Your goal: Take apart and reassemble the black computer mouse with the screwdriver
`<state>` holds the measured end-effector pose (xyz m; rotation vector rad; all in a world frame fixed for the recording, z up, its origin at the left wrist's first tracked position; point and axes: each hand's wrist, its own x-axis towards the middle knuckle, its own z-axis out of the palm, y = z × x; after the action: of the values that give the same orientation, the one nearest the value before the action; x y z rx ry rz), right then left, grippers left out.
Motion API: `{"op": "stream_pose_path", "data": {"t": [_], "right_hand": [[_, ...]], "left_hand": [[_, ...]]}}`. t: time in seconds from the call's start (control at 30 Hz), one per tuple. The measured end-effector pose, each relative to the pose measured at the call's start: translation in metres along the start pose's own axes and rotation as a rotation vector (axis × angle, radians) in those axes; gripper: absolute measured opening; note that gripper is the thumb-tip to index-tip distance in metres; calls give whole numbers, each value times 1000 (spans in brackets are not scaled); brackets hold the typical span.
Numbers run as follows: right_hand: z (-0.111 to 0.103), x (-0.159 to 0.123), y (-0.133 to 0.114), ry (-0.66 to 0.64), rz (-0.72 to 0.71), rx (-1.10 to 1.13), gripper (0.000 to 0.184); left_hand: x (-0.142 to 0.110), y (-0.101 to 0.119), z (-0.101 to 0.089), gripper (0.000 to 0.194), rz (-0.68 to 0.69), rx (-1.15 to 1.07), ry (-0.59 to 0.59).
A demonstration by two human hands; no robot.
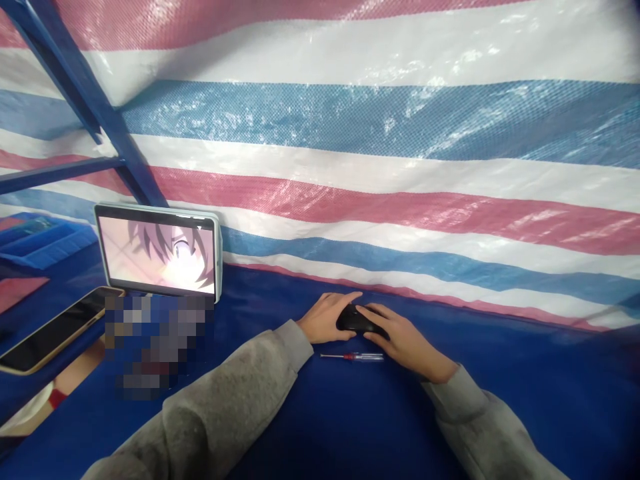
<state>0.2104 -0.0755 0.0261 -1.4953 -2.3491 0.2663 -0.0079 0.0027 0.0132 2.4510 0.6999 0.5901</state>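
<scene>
A black computer mouse (356, 321) lies between my two hands on the blue tabletop. My left hand (327, 318) grips its left end, thumb on the near side and fingers on the far side, with one finger pointing out to the right. My right hand (405, 339) is closed around the right end, the fingers over the far edge and the thumb along the near edge. Just in front of the mouse lies a small screwdriver (357, 357) with a clear handle and a red collar, its tip to the left. Neither hand touches it. The mouse's underside is hidden.
To the left a tablet (157, 250) in a pale case stands upright, playing a cartoon. A phone (60, 328) lies nearer, beside a blurred-out patch and part of another person's arm (75, 367). Behind are a blue tray (47, 243), a blue frame post (90, 100) and a striped tarp (380, 120).
</scene>
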Motion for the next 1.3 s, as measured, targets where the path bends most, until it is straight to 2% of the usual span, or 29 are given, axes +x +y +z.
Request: {"op": "stream_pose_path", "data": {"t": [0.13,0.27,0.33,0.43,0.5,0.57,0.67,0.8,0.87,0.97,1.03,1.17,1.3], "right_hand": [[1,0,1,-29,24,23,51],[-4,0,9,-37,46,102,61],[-8,1,12,8,58,164,60],[-10,3,12,92,133,285,48],[-9,5,9,120,220,360,43],[-6,7,4,112,294,395,42],[-4,9,-3,98,321,329,40],[-19,8,-7,200,316,50,33],[-32,5,-9,109,340,-50,27],[-45,-2,-17,-250,263,-32,16],[-45,-6,-23,-375,230,-42,21],[-30,-9,-30,-450,196,-90,22],[-26,-7,-28,-403,170,-70,11]], "left_hand": [[0,1,0,86,4,26,8],[1,-2,2,82,22,65,61],[1,-3,3,75,-4,66,112],[0,-3,2,55,-45,71,217],[-1,-2,1,48,10,86,246],[-2,-2,1,49,116,112,221],[-2,-4,2,46,220,139,151],[-1,-8,3,40,174,125,133],[0,-9,4,42,145,105,139],[0,-8,3,44,110,70,127],[0,-8,2,44,91,50,105],[0,-6,0,39,63,35,61],[0,-2,-2,38,59,23,62]]}}
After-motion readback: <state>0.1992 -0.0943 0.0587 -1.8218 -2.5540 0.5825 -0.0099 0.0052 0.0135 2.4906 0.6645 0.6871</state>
